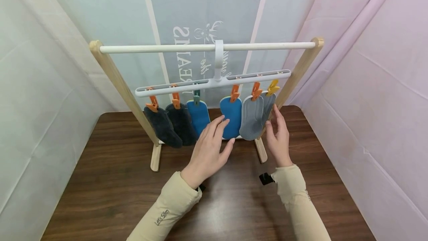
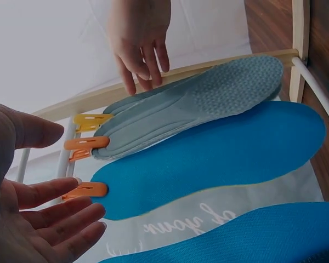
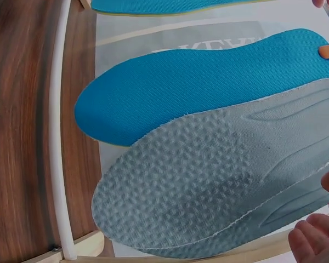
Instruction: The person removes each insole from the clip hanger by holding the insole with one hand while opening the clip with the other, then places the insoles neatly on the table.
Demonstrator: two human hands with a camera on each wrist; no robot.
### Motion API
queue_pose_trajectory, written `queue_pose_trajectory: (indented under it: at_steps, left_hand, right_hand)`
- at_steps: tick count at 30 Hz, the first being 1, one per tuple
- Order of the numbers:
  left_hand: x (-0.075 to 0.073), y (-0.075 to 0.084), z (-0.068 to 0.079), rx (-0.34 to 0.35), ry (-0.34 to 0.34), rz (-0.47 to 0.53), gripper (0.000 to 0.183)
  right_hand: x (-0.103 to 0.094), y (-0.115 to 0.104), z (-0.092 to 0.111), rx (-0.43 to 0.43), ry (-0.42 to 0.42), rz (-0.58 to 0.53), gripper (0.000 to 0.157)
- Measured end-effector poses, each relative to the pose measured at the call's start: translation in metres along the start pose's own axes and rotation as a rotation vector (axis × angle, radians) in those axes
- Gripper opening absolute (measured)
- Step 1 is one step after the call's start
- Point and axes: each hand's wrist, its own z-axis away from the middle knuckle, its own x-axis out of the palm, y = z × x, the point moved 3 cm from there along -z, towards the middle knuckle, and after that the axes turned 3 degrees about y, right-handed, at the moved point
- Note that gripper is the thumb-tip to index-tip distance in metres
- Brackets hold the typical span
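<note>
Six insoles hang by small clips from a white bar hanger (image 1: 180, 87). My left hand (image 1: 208, 148) is in front of the blue insole (image 1: 232, 116), its fingers fairly straight and holding nothing; an orange clip (image 2: 88, 189) sits just beyond its fingertips in the left wrist view. At the right end, my right hand (image 1: 278, 140) is beside the two grey insoles (image 1: 251, 120), with fingers loosely bent and nothing gripped. A yellow clip (image 1: 273, 86) holds the outer grey one. Further left hang a second blue insole (image 1: 198, 116) and two dark insoles (image 1: 164, 127).
The hanger's hook (image 1: 219, 58) sits over the white top rod (image 1: 133, 49) of a rack with wooden side posts (image 1: 125, 88). The rack stands on a dark wooden table (image 1: 110, 181). Pale curtains (image 1: 371, 84) surround it, and black straps (image 1: 266, 179) show at the wrists.
</note>
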Motion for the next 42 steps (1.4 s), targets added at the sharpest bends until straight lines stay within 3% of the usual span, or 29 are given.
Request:
queue_pose_trajectory:
  at_steps: [5,16,27,30,42]
  left_hand:
    - [0.000,0.001,0.000,0.004,0.003,0.004,0.049]
    - [0.002,0.007,-0.004,0.023,0.011,0.016,0.049]
    - [0.005,0.017,-0.011,0.067,0.006,0.018,0.049]
    - [0.006,0.022,-0.017,0.091,0.009,0.034,0.049]
    - [0.021,0.045,-0.062,0.118,0.085,0.254,0.033]
  right_hand:
    - [0.001,-0.020,-0.003,-0.005,0.001,-0.002,0.054]
    - [0.000,-0.017,-0.005,0.083,0.096,-0.113,0.049]
    - [-0.006,-0.011,-0.001,0.114,0.118,-0.064,0.025]
    - [-0.007,-0.010,-0.001,0.096,0.119,-0.051,0.023]
    - [-0.007,-0.010,0.001,0.059,0.130,-0.040,0.023]
